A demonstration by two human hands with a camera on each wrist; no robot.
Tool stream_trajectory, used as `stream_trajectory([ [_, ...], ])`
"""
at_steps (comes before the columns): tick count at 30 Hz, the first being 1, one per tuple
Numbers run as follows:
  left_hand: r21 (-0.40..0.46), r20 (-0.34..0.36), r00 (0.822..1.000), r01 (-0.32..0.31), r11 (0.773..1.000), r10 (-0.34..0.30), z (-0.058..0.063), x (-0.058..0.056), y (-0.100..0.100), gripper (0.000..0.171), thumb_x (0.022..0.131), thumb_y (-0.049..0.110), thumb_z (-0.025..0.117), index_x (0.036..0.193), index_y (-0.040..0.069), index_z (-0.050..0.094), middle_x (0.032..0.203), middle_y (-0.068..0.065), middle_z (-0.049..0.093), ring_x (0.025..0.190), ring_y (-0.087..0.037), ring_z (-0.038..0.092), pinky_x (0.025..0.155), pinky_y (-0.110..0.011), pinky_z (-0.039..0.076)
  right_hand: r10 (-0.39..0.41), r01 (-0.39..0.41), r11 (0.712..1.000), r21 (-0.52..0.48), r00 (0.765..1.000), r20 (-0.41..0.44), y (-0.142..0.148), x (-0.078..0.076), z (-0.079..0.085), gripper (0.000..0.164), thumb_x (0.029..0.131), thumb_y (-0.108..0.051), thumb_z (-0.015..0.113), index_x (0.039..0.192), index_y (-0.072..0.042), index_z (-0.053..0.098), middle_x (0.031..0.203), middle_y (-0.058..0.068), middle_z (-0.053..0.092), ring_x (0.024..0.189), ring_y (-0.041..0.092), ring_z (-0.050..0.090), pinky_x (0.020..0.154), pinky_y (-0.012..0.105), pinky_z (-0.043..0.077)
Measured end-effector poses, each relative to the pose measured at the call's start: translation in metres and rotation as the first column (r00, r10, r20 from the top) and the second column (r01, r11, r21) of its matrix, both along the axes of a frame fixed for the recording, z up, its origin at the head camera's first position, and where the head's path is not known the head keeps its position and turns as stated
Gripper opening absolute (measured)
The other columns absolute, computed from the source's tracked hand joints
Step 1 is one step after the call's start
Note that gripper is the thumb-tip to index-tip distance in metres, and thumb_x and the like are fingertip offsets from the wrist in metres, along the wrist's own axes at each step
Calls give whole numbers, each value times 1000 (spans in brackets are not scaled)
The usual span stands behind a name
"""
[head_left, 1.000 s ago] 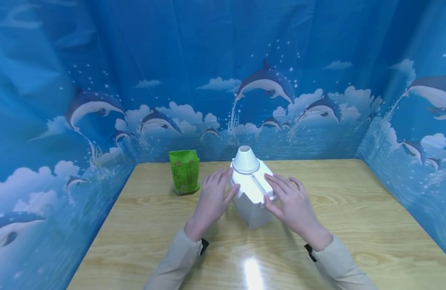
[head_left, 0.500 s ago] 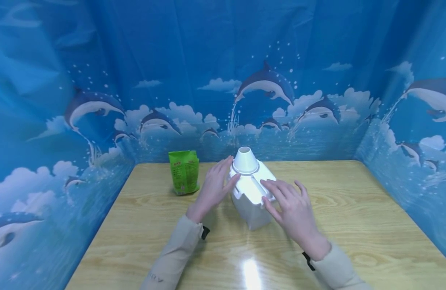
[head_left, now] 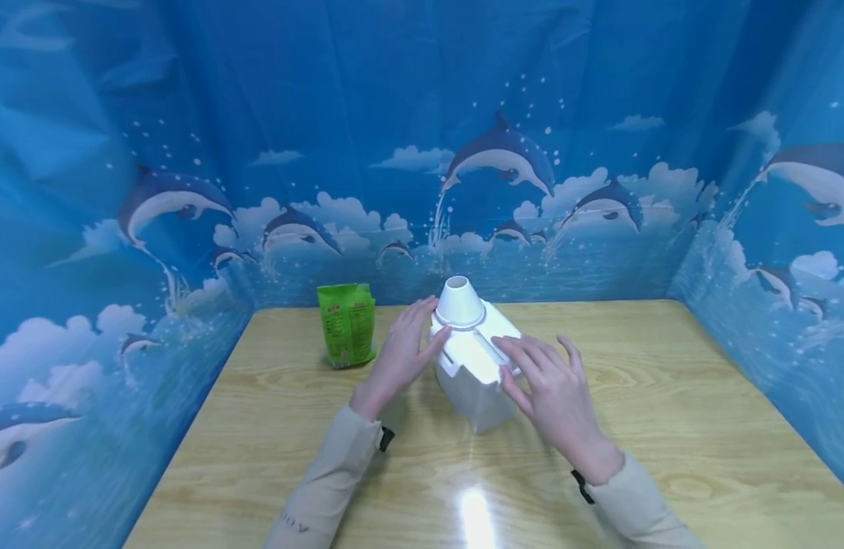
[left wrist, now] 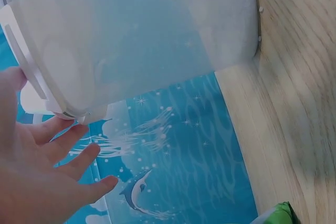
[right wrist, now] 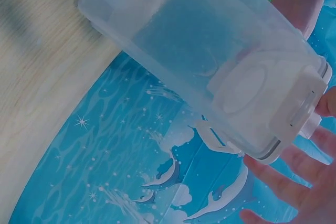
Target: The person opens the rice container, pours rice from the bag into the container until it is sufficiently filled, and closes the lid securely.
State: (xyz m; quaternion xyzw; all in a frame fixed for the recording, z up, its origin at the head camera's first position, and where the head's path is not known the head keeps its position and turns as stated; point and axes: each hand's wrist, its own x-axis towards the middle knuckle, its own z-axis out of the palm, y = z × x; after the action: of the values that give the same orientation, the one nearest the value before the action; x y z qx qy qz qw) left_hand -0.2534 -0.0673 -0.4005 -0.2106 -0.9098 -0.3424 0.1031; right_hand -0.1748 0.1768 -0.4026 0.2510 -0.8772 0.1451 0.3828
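Standing on the surface (head_left: pixel 257 465): a translucent container (head_left: pixel 479 404), upright, its white lid (head_left: pixel 473 354) in place with a cone (head_left: pixel 460 305) rising from the far end.
Left hand (head_left: pixel 399 354): grip slack, thumb and fingers apart, tips touching the lid's left edge, perhaps to steady that side.
Right hand (head_left: pixel 557 396): grip also apart, unclamped, tips at the lid's right part, probably to balance the left.
Side flap (right wrist: pixel 210 139): juts from the lid, seemingly unfastened.
Green bag (head_left: pixel 347 326): stands left, apart from both hands, likely leaving them room.
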Motion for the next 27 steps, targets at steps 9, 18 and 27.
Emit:
stream_trajectory([
  [9, -2, -54, 997, -48, 999, 48, -1, 7, 0, 66, 104, 50, 50, 153, 7, 41, 159, -13, 40, 149, -31, 33, 123, -51, 23, 12, -12, 1000, -16, 1000, 14, 4, -3, 3, 39, 92, -25, 66, 131, -18, 68, 121, 10, 72, 108, 33, 68, 100, 72, 43],
  [18, 41, -115, 985, -122, 992, 126, -5, 22, 2, 64, 103, 47, 54, 148, 3, 45, 152, -16, 47, 143, -34, 41, 121, -53, 28, 41, -41, 999, 2, 999, 8, 8, -8, 4, 44, 89, -18, 72, 133, -19, 67, 118, 8, 73, 106, 32, 68, 98, 70, 45],
  [27, 19, -192, 956, -224, 974, 223, -6, 44, 4, 63, 99, 46, 61, 138, -3, 50, 144, -19, 51, 137, -34, 45, 119, -52, 31, 114, -115, 993, 30, 992, 47, 18, -14, 8, 52, 87, -11, 76, 137, -19, 65, 119, 11, 72, 108, 33, 67, 91, 56, 54],
])
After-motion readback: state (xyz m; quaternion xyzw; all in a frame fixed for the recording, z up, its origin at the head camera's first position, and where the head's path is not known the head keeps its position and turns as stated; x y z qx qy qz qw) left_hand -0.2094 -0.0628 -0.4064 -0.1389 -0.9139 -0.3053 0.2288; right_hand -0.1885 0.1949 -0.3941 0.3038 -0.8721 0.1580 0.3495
